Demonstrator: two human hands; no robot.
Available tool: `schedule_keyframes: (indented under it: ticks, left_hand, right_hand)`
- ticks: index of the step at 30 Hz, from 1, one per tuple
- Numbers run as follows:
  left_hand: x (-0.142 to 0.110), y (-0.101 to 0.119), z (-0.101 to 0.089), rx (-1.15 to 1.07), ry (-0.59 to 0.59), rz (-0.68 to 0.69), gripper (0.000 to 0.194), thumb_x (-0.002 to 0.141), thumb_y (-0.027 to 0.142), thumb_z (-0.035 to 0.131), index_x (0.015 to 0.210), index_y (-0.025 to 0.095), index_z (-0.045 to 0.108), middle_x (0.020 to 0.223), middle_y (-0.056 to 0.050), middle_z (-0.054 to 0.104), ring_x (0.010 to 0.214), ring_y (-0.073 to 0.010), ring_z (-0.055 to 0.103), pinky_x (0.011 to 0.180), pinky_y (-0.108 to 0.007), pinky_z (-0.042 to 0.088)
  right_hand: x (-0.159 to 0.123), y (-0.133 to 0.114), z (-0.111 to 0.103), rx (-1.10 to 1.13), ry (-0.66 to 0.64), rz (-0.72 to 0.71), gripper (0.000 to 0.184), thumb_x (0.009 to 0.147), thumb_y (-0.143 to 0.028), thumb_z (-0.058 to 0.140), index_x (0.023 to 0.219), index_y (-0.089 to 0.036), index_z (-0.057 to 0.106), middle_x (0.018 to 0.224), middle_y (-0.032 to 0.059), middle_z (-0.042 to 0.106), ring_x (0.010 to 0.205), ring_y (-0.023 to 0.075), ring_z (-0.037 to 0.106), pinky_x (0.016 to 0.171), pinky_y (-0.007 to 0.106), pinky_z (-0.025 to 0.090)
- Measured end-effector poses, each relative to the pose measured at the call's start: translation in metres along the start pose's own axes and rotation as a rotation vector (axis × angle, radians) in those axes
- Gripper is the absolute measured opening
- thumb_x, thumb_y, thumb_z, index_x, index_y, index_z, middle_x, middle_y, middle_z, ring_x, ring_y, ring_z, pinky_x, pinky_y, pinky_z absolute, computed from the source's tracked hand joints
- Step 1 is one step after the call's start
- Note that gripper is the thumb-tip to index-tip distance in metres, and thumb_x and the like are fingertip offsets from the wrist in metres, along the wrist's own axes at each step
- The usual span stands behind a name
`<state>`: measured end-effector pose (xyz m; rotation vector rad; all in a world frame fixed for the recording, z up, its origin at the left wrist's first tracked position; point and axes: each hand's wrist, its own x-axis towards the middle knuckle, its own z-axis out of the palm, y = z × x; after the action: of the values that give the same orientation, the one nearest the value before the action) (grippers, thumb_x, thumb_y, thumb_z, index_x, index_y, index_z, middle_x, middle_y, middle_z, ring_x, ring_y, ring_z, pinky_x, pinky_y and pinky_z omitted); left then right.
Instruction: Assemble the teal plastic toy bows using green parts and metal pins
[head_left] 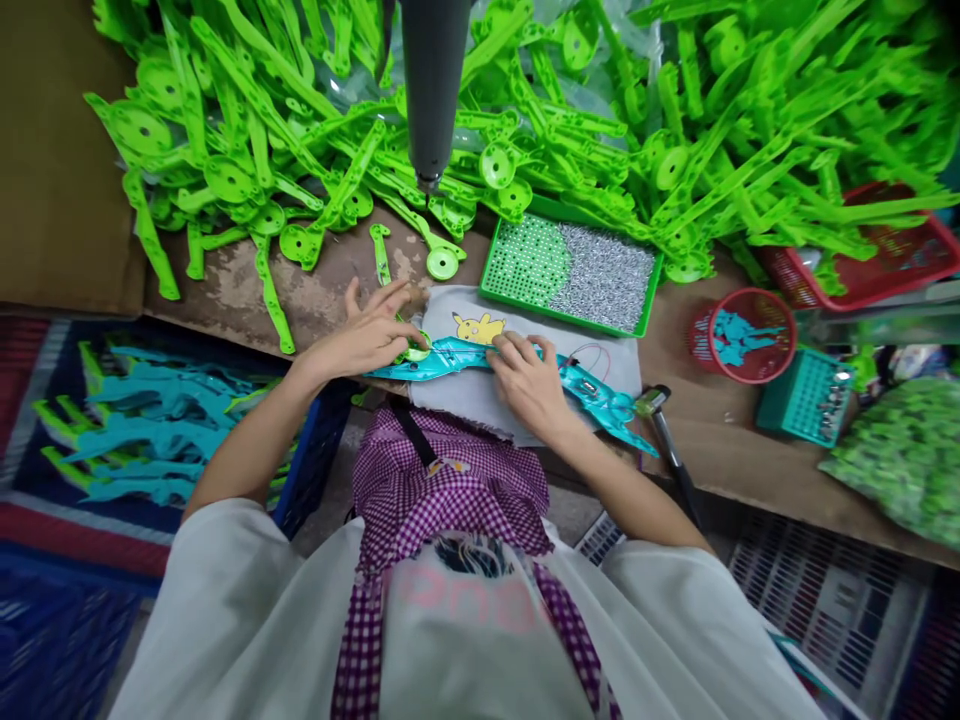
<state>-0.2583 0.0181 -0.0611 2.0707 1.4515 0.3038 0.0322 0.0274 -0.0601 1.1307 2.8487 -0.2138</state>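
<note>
A long teal plastic part [457, 358] lies across a white cloth [600, 350] with a yellow cartoon figure on the workbench. My left hand [367, 335] rests on its left end, fingers curled round a small green round piece [418, 350]. My right hand [525, 385] presses down on the middle of the teal part, fingers bent and closed on it. A wired section of the teal part [600, 395] sticks out to the right of that hand.
A grey powered screwdriver [433, 90] hangs above the bench. Heaps of green plastic arms [675, 120] fill the back. A green tray of screws [592, 275], red baskets [742, 335], a teal box [806, 400] stand right. Teal and green parts [142, 430] lie in a crate left.
</note>
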Motion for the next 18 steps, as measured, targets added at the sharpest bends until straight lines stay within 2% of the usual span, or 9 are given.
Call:
schedule_keyframes:
  ticks: [3, 6, 9, 12, 14, 18]
  left_hand:
    - [0.003, 0.016, 0.0, 0.044, 0.054, 0.02, 0.016, 0.089, 0.031, 0.064, 0.084, 0.028, 0.079, 0.149, -0.002, 0.055, 0.146, -0.0345, 0.039, 0.123, -0.066, 0.0]
    - [0.006, 0.024, 0.007, 0.038, 0.121, 0.007, 0.011, 0.088, 0.033, 0.069, 0.088, 0.027, 0.078, 0.147, -0.004, 0.057, 0.141, -0.033, 0.045, 0.123, -0.064, 0.007]
    - [0.007, 0.025, 0.017, 0.003, 0.153, -0.007, 0.012, 0.09, 0.033, 0.07, 0.087, 0.026, 0.079, 0.146, -0.005, 0.058, 0.14, -0.032, 0.047, 0.121, -0.063, 0.011]
    - [0.008, 0.023, 0.025, -0.041, 0.181, -0.004, 0.012, 0.09, 0.033, 0.072, 0.084, 0.026, 0.08, 0.143, -0.006, 0.061, 0.138, -0.0317, 0.049, 0.12, -0.063, 0.01]
    - [0.009, 0.022, 0.029, -0.06, 0.191, 0.008, 0.01, 0.089, 0.032, 0.074, 0.083, 0.027, 0.08, 0.142, -0.005, 0.062, 0.138, -0.0314, 0.049, 0.12, -0.063, 0.01]
    - [0.01, 0.021, 0.032, -0.056, 0.196, 0.022, 0.008, 0.087, 0.029, 0.076, 0.08, 0.025, 0.079, 0.14, -0.006, 0.064, 0.136, -0.0312, 0.05, 0.118, -0.066, 0.011]
  right_hand:
    - [-0.001, -0.002, -0.006, 0.046, 0.059, 0.057, 0.036, 0.1, -0.018, 0.036, 0.113, -0.018, 0.069, 0.135, 0.0165, 0.062, 0.128, 0.0313, 0.048, 0.105, 0.05, 0.027]
    - [0.006, -0.008, -0.006, 0.096, 0.132, 0.107, 0.036, 0.103, -0.026, 0.037, 0.117, -0.019, 0.069, 0.129, 0.0166, 0.063, 0.12, 0.0306, 0.051, 0.1, 0.048, 0.028]
    - [0.02, -0.014, 0.003, 0.184, 0.174, 0.067, 0.035, 0.105, -0.031, 0.038, 0.121, -0.022, 0.068, 0.124, 0.0136, 0.065, 0.113, 0.0277, 0.052, 0.095, 0.044, 0.028]
    - [0.032, -0.014, 0.015, 0.243, 0.195, 0.026, 0.033, 0.106, -0.036, 0.041, 0.115, -0.024, 0.071, 0.12, 0.0104, 0.067, 0.107, 0.0256, 0.053, 0.091, 0.042, 0.028]
    - [0.036, -0.012, 0.02, 0.251, 0.203, 0.006, 0.033, 0.106, -0.038, 0.042, 0.108, -0.024, 0.072, 0.117, 0.0089, 0.067, 0.105, 0.0245, 0.053, 0.088, 0.041, 0.027]
    - [0.036, -0.008, 0.022, 0.255, 0.173, -0.047, 0.03, 0.106, -0.035, 0.043, 0.108, -0.026, 0.071, 0.117, 0.007, 0.067, 0.105, 0.0239, 0.053, 0.087, 0.04, 0.025]
